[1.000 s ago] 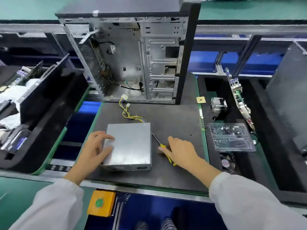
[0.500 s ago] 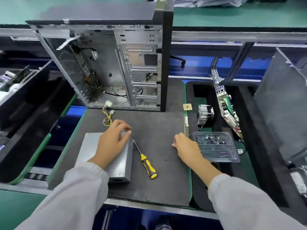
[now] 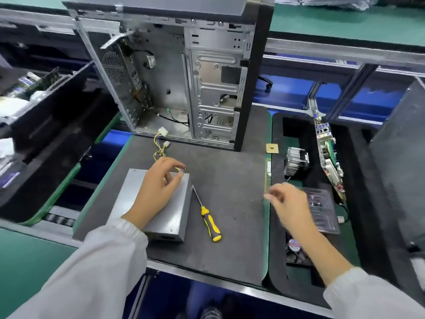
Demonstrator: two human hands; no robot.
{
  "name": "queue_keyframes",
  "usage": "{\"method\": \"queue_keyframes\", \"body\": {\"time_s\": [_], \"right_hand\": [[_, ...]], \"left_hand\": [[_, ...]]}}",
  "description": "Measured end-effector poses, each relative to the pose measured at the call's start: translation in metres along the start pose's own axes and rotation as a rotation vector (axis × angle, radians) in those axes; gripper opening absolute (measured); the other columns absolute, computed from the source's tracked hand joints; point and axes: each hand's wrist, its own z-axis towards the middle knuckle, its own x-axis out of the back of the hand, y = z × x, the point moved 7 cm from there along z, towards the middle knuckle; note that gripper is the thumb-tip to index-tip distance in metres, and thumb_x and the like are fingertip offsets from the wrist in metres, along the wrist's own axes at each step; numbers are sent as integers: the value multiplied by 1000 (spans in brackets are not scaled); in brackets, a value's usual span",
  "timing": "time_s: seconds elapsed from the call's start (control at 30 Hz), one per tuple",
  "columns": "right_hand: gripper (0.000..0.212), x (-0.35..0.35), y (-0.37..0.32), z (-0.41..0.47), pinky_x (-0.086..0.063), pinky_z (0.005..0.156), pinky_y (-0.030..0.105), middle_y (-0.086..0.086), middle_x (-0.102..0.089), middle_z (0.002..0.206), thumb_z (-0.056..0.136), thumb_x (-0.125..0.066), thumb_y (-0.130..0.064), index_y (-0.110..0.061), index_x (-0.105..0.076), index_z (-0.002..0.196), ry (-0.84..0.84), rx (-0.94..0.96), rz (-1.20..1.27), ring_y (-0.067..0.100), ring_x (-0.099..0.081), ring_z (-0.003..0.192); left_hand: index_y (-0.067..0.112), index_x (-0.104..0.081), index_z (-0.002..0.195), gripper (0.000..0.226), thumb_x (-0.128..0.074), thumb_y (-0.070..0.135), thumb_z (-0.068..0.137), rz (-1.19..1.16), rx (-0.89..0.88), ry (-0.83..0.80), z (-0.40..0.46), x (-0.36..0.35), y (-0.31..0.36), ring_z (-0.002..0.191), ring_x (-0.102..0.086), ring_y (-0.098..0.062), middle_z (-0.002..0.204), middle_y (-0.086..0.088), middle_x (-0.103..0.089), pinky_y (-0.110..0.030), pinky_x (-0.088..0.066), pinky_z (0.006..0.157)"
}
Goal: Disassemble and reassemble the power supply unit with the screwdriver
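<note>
Left hand [image 3: 161, 183] is reaching in from the near left, white sleeve to the wrist, and is resting over the far right corner of the power supply unit [image 3: 161, 203]. Its fingers are curling at that corner, thumb and forefinger close together where the cable bundle [image 3: 161, 148] is leaving the box; whether they are pinching the wires cannot be told.

Right hand [image 3: 287, 201] is hovering over the seam between the dark mat [image 3: 230, 180] and the foam tray [image 3: 278, 125] on the right. It is motion-blurred, fingers loosely bent and slightly apart, holding nothing visible.

The unit is lying flat on the mat, near left of centre: a plain grey metal box, long axis running near to far, a socket opening showing on its near face. Yellow and dark wires are trailing far toward the open computer case [image 3: 184, 77], ending in white connectors.

The screwdriver [image 3: 208, 217] is lying on the mat just right of the unit, yellow-and-black handle near, thin shaft pointing far-left toward the left fingers, touching neither hand.
</note>
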Motion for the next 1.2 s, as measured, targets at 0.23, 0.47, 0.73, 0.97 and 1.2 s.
{"method": "queue_keyframes", "body": {"time_s": [0.23,0.47,0.73,0.97,1.2], "right_hand": [[42,-120,-92,-50,-43,72,35,10,-60,108,91,-47,-53,-12,-49,98,-531,84,-464,29,-59,99],[36,-63,-235,-78,-29,45,32,-5,-51,55,89,-31,-52,-21,-37,72,-134,286,4,24,-49,53],[34,-258,-398,-180,-34,61,33,5,-59,95,95,-46,-44,-14,-48,109,-695,608,-245,28,-58,86],[15,-310,-306,-166,-46,68,38,13,-61,102,97,-49,-26,-12,-51,102,-790,371,-396,31,-58,88],[16,-315,-280,-155,-51,73,37,-1,-61,89,82,-69,-25,-21,-54,83,-920,289,-381,20,-60,84]], "left_hand": [[13,-66,101,15,-59,2,93,-37,98,42,-47,34,-3,59,-55,-27,102,-2,-61,-27,-45,70],[14,-70,93,25,-54,31,100,-303,359,35,-126,107,-47,48,-50,-8,65,11,-62,-23,-40,48],[10,-59,83,33,-50,36,101,-659,784,164,-249,172,-169,53,-60,-19,61,-10,-63,-23,-46,43],[-8,-56,94,36,-54,27,100,-686,1174,215,-308,162,-269,56,-70,-29,75,-30,-68,-34,-62,61],[6,-56,72,43,-56,40,97,-148,1193,-52,-308,154,-299,67,-64,-30,66,-10,-60,-27,-50,56]]}}
